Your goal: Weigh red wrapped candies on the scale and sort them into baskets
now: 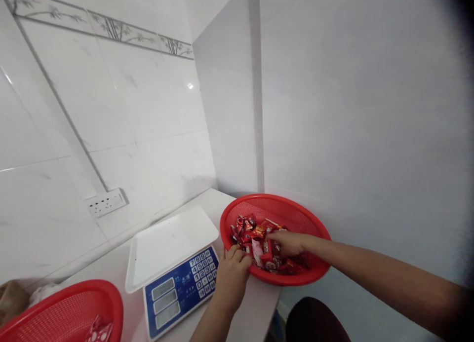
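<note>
A red plastic mesh basket (pixel 307 214) stands at the table's right end, holding many small wrapped candies (pixel 259 231) in red, orange and pink wrappers. My right hand (pixel 288 243) reaches into it from the right, its fingers bent down around some candies, with the fingertips partly hidden among the wrappers. At the near left side of the basket, my left hand (pixel 234 270) has its fingers curled over the rim. Just left of that hand lies a white scale with a blue keypad panel (pixel 185 283) and a flat white weighing pan (pixel 172 243).
A second red basket (pixel 116 302) sits at the lower left with a red-and-white packet (pixel 99 331) inside. Tiled wall and a power socket (pixel 106 203) are behind the white table (pixel 255 302). A grey wall (pixel 363 134) rises close behind the right basket. A dark rounded shape (pixel 313 322) is below.
</note>
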Available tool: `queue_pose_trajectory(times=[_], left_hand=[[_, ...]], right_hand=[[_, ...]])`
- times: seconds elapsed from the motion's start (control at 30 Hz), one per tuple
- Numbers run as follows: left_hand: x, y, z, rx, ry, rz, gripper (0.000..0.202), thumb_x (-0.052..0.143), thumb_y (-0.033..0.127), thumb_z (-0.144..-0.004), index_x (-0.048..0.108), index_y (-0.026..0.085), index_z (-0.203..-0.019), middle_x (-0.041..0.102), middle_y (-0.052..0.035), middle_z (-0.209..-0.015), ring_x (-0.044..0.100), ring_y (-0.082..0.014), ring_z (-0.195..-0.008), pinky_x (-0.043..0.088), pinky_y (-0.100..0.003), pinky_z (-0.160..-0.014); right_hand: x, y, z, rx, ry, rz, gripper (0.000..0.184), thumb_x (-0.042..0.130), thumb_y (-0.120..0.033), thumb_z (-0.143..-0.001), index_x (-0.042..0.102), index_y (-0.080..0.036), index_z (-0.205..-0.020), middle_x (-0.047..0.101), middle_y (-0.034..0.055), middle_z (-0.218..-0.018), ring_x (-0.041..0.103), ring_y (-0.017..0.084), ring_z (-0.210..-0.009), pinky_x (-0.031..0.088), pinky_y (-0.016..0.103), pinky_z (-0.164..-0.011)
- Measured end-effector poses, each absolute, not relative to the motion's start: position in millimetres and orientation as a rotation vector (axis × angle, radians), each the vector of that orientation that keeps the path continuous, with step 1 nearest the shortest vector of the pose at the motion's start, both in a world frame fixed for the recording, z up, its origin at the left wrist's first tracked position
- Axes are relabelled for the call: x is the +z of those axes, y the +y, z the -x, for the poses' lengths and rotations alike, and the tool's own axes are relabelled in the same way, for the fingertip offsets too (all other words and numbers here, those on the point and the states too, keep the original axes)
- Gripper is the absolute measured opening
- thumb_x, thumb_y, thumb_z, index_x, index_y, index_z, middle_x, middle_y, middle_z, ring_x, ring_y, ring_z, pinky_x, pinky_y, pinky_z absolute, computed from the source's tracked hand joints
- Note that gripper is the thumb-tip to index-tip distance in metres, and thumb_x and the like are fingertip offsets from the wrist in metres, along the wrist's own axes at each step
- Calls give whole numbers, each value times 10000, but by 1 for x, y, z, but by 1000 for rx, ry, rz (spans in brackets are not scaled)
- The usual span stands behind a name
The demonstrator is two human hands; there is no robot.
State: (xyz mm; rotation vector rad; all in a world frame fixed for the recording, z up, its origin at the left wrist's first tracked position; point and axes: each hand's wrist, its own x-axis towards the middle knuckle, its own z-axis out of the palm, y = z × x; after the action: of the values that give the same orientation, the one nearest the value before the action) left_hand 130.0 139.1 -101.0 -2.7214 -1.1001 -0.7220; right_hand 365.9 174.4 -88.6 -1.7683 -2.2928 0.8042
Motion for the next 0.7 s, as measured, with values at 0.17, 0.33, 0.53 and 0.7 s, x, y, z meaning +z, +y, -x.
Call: queue_pose_trajectory(times=[0.17,0.33,0.53,0.7], left_hand=[[-100,137,-125,-724,-1231,2663,219,518,123,-802,573,250,-972,622,-18,-1019,465,-246,-1121,276,-573,-972],[-102,131,-119,-792,-1324,2660,476,493,45,-756,482,248,-1187,540,-64,-1215,404,-271,-1196,308,-554,-984],[-123,110,-87,-1102,-1398,2694,399,453,162,-815,482,243,-1204,494,-89,-1270,421,-232,-1196,416,-437,-951],[-148,98,-51,-1467,-1440,2487,266,465,274,-828,603,224,-1049,605,-110,-1117,528,-239,-1085,466,-418,-893]], right_hand=[[-72,187,-364,868,-1978,1689,338,542,-33,-575,535,-198,-870,573,-33,-706,523,117,-587,411,200,-506],[-56,202,-367,943,-1630,1630,264,568,-124,-658,445,-199,-879,535,-30,-722,506,94,-547,407,168,-420],[-45,202,-364,1181,-1408,1462,293,624,-372,-723,472,-196,-901,591,30,-875,578,124,-694,475,186,-494],[-40,202,-357,1355,-1317,1328,375,658,-408,-689,471,-211,-948,616,37,-894,615,150,-745,498,216,-531]])
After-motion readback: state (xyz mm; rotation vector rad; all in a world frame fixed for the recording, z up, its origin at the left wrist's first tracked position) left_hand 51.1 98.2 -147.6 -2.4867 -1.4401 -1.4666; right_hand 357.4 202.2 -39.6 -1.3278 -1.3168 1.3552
